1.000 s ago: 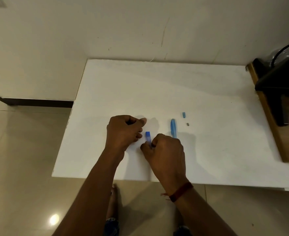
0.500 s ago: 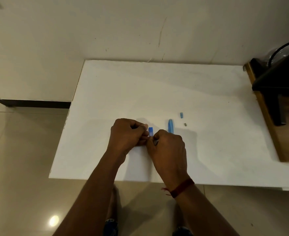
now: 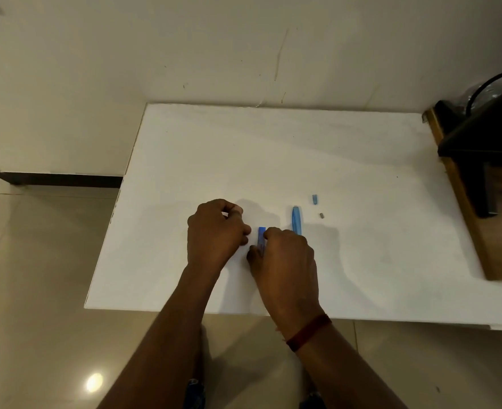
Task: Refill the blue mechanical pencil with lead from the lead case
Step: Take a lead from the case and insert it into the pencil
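Blue lead case (image 3: 261, 236) sat near the middle of the white table (image 3: 303, 149), pinched upright-ish between thumb and fingers of the right hand (image 3: 285, 258); only its upper end showed past the knuckles. Left hand (image 3: 214, 231) lay just beside it at nine o'clock, curled into a loose fist with thumb tip raised. Whether it held a lead, I could not tell; anything that thin was too small to see.

Blue mechanical pencil (image 3: 296, 221) lay flat on the table at about one o'clock from the right hand, lower end hidden behind it, untouched. Further out at one o'clock: a small blue cap (image 3: 314, 199) and a tiny grey piece (image 3: 321, 215), both apart from the barrel, probably the pencil's end cap and eraser.

Judged progress: pencil apparently opened, so that step was done. Case in hand, so the work seemed to be at drawing out a lead. Left to do, as far as shown: get lead into the barrel, refit grey piece and cap, close the case.
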